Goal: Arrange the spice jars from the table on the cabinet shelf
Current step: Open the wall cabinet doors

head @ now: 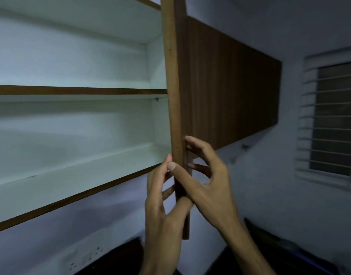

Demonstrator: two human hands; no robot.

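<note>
Nearest the camera, our left hand [162,205] and right hand [206,179] both grasp the lower end of the open cabinet door [175,96], seen almost edge-on. The left hand wraps the door edge from the cabinet side, thumb pressed across the front edge and fingertips [168,158] curled behind it. The right hand pinches the same edge from the outer side: its thumb [175,168] lies on the front edge, and its fingers [192,141] rest against the brown wood-grain outer face.

Left of the door, the cabinet interior is white. The middle shelf [77,90] has a brown front edge, and the bottom shelf [71,175] slopes down toward the left in this wide-angle view. No spice jars appear on either shelf, and the table with the jars is out of view.

Right of the door, a closed brown cabinet front [230,86] runs along the wall toward a barred window [333,116]. Below the cabinet, a white wall socket panel [85,259] is mounted above a dark counter surface [119,259].
</note>
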